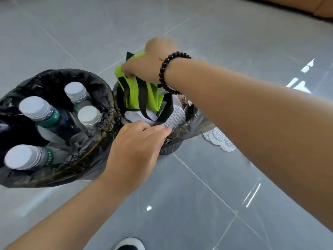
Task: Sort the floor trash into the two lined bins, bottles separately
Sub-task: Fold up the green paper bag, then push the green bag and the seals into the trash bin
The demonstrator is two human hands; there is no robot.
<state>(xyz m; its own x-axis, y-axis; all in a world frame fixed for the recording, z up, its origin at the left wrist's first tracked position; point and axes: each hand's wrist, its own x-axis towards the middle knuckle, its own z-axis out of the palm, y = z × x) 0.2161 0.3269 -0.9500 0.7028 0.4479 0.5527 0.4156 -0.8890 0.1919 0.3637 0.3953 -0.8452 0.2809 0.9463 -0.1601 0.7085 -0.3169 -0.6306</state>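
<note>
Head view: right hand [144, 64] grips green tote bag [138, 91], stuffing it into second lined bin [171, 147]. Left hand [137, 141], fingers extended, presses bin's near rim, touching printed foil disc [175, 118]. Bottle bin [54, 127] alongside holds four capped water bottles [41, 114]. Loose seal discs [219, 139] on floor by far side of bin, likely next pickup. Bottle label print unreadable.
</note>
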